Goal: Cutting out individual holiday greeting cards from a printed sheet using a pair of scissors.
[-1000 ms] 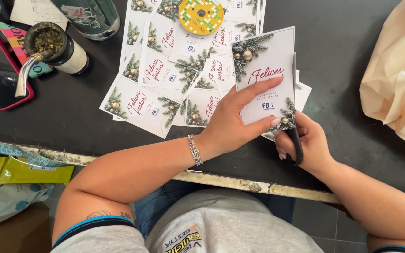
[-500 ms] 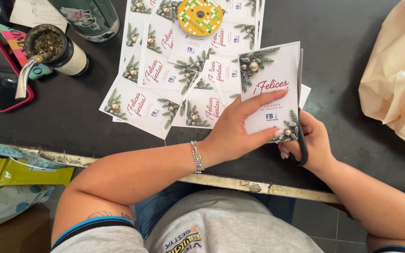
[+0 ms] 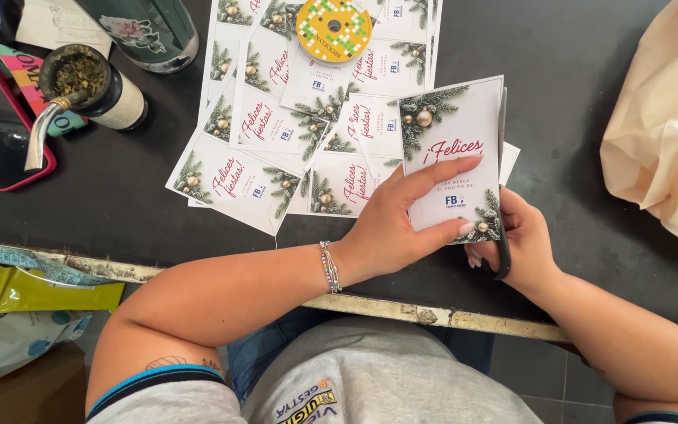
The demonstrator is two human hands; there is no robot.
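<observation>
One black table (image 3: 119, 204) carries a spread of about ten loose cards (image 3: 237, 179), its near edge just below them. Right of that spread, the left hand (image 3: 402, 228) pinches one card (image 3: 453, 169) while the right hand (image 3: 515, 243) grips one pair of scissors (image 3: 503, 188) along the card's right edge.

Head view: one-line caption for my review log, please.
Left hand steadies a holiday greeting card while the right hand runs black scissors along its right edge, above more printed cards spread on a black table.

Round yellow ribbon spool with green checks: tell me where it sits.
In the head view, the round yellow ribbon spool lies top centre on the spread white greeting cards, right of the green bottle.
</observation>
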